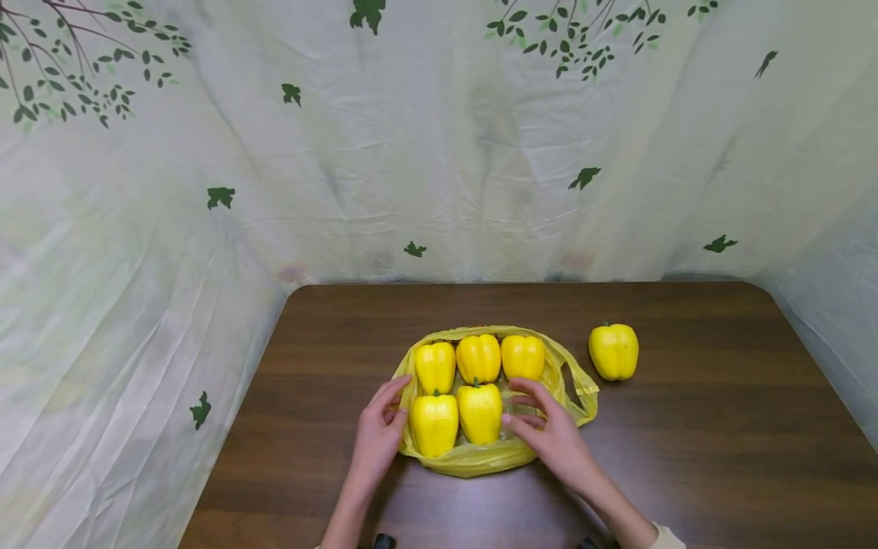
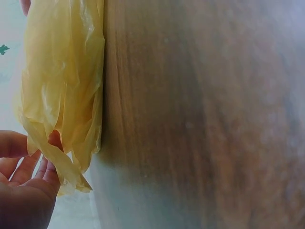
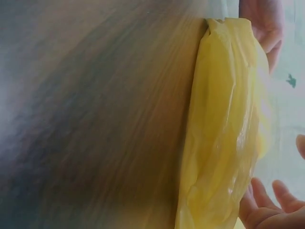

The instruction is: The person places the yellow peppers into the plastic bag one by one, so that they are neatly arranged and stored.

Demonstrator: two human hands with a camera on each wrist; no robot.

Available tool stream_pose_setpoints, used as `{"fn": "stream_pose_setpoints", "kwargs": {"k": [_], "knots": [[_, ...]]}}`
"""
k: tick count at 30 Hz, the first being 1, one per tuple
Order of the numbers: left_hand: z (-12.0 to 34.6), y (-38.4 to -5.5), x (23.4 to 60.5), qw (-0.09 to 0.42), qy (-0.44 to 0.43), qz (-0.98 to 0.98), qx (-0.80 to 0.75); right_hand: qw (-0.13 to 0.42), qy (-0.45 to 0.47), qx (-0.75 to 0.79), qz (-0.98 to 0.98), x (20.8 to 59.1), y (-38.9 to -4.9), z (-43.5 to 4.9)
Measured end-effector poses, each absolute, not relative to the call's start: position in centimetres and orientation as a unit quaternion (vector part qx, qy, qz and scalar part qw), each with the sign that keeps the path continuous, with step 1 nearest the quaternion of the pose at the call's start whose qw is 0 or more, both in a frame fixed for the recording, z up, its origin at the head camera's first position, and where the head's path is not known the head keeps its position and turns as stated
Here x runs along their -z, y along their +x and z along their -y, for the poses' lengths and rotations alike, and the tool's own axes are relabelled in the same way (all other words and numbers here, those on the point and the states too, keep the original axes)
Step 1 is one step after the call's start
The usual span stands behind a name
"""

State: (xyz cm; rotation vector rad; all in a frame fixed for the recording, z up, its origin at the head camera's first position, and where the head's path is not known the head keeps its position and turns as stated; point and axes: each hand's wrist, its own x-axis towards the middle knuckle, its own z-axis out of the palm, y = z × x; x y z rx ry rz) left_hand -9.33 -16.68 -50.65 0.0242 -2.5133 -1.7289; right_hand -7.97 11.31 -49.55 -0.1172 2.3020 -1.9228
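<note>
A yellow plastic bag (image 1: 476, 463) lies spread on the table, its mouth upward. Inside it, three yellow bell peppers (image 1: 479, 358) form the back row and two more (image 1: 435, 425) stand in front. At the bag's left rim my left hand (image 1: 379, 423) loosely grips the plastic; the left wrist view shows its fingers (image 2: 47, 174) around a handle strip. My right hand (image 1: 545, 431) hovers over the bag's right part with fingers spread and holds nothing. Its thumb is close to the front right pepper; whether they touch, I cannot tell.
Another yellow bell pepper (image 1: 613, 351) stands on the brown wooden table (image 1: 693, 427), right of the bag. One bag handle (image 1: 583, 390) sticks out toward it. A pale curtain with leaf prints (image 1: 439, 152) hangs behind and at both sides.
</note>
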Motion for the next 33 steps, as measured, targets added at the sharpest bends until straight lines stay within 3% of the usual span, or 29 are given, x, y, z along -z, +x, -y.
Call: {"fn": "stream_pose_setpoints", "kwargs": {"k": [33], "knots": [[16.6,-9.3,50.6,0.047,0.006,0.828,0.559,-0.031,-0.054,0.591,-0.804,49.5,-7.0,-16.3]]}}
